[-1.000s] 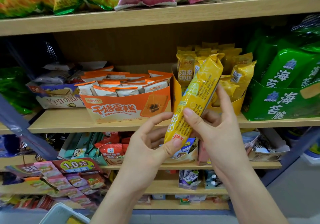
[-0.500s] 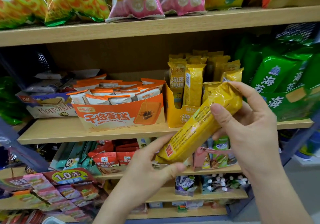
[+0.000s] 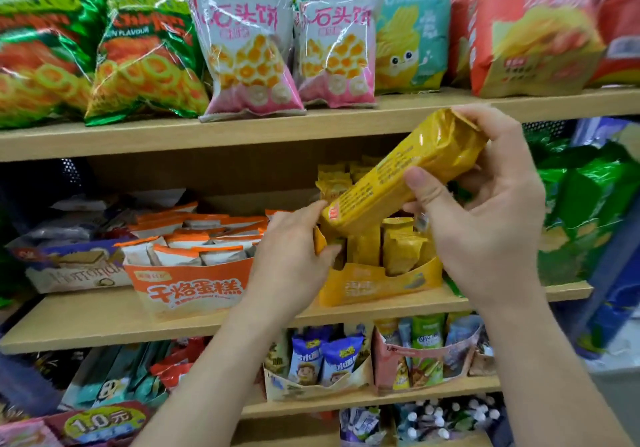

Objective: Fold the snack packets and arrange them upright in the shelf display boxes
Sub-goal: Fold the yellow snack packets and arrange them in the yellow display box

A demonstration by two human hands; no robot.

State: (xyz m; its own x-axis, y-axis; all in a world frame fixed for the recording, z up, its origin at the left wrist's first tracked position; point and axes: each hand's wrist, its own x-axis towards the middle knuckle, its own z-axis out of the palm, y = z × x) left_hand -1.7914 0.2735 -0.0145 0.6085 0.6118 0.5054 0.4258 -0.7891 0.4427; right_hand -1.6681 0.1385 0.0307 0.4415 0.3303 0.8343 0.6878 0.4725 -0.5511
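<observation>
Wooden shop shelves [image 3: 104,322] fill the wall ahead, stacked with bright crisp bags above and small cartons below. Near the front edge of the middle shelf, towards its right end, stands a yellow cardboard display box [image 3: 377,284] with matching packets upright inside, just beside an orange cardboard display box [image 3: 187,284].

Held in the air above that yellow box is a long yellow foil snack packet [image 3: 398,183], tilted with its upper end to the right. The right hand [image 3: 485,218] wraps round the upper half, thumb pressed across the printed face and fingertips curled over the crimped top end. The left hand [image 3: 291,259] curls round the lower end, though its back hides the exact grip.

From where I stand the packet looks light and fairly rigid along its length, as if something bar-shaped sits inside. The glossy foil looks slippery and likely to crinkle. The loose end seals seem the only soft parts, so those are what to fold. I would grip the firm middle and avoid squeezing, since the contents may snap.
</observation>
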